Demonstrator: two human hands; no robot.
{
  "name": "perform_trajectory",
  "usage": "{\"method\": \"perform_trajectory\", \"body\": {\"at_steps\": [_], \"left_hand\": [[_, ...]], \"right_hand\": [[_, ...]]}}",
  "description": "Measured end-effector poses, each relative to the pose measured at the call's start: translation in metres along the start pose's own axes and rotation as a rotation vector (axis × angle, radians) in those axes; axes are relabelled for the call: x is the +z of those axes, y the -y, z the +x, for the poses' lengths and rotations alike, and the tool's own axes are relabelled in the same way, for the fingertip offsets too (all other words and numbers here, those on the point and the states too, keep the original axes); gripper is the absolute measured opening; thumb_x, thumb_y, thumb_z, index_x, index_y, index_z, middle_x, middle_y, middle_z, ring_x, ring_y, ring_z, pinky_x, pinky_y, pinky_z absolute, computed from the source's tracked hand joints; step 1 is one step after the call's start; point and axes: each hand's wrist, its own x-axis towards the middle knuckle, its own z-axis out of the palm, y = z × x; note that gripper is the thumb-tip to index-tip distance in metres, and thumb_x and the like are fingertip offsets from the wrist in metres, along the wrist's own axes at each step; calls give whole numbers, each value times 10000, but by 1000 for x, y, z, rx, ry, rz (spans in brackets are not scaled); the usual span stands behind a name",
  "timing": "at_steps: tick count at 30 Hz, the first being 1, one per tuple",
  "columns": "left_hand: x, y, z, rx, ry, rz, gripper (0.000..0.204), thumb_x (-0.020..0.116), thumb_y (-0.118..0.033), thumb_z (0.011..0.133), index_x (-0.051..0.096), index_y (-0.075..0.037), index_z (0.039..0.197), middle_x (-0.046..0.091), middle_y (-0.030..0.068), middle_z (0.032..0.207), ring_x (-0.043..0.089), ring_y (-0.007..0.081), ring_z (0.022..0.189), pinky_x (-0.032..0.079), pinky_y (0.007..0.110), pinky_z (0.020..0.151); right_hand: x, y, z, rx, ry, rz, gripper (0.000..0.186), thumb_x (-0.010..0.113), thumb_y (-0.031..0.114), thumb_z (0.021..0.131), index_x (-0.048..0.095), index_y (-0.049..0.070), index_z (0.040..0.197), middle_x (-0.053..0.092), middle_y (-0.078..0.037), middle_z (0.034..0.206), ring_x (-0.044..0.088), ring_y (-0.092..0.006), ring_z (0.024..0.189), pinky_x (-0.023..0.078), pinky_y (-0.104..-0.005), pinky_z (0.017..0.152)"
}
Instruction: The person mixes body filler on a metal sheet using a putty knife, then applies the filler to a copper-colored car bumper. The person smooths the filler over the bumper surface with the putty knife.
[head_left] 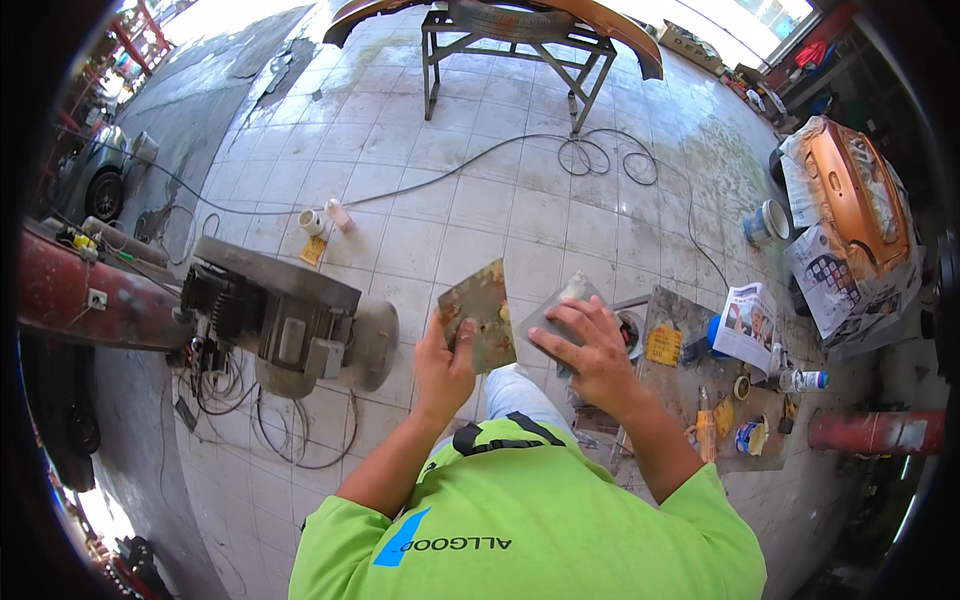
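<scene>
My left hand [446,365] grips a thin, stained rectangular plate [482,300] upright, thumb on its face. Just right of it, my right hand [590,355] holds a grey flat spreader [545,310] with its fingers across it; pale material sits near its top corner. The two pieces are close, with a narrow gap between them. Right of my hands is a cluttered board [670,300] bearing a yellow sheet [663,345], newspaper [750,320], a small open tin [750,438] and bottles.
A compressor-like machine [295,340] and red tank [80,300] stand left, with coiled hoses. Two containers [325,220] rest on the tiled floor. A metal stand [515,45] carries a curved panel ahead. A masked orange panel [860,200] and bucket [765,222] are right.
</scene>
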Motion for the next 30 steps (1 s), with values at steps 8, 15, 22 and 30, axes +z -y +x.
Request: {"method": "perform_trajectory", "body": {"at_steps": [8,15,22,30], "left_hand": [[4,-21,203,125,-167,178,209,621,-94,1031,619,42,1189,750,205,941,745,316,798,542,380,708],[-21,-16,301,73,-313,335,284,652,-132,1024,615,51,1238,747,168,904,732,236,777,548,374,704],[-75,6,434,-97,-513,-387,291,576,-81,1057,584,23,1329,717,133,1152,709,212,993,568,349,870],[-145,47,572,-225,-270,-355,300,563,-63,1042,590,21,1328,727,152,1167,730,245,1021,567,354,872]], "right_hand": [[32,-102,139,-85,153,222,600,662,12,787,699,272,1326,575,-67,1341,512,-312,1343,367,-641,1139],[63,-136,305,-280,80,265,645,650,-44,769,697,282,1324,586,-45,1321,528,-294,1318,391,-623,1118],[80,-133,458,-427,6,624,704,636,-118,754,663,237,1360,523,-101,1351,505,-330,1341,428,-579,1120],[123,-216,645,-290,194,-11,656,643,-43,791,672,288,1356,548,-110,1366,496,-340,1348,354,-626,1129]]}}
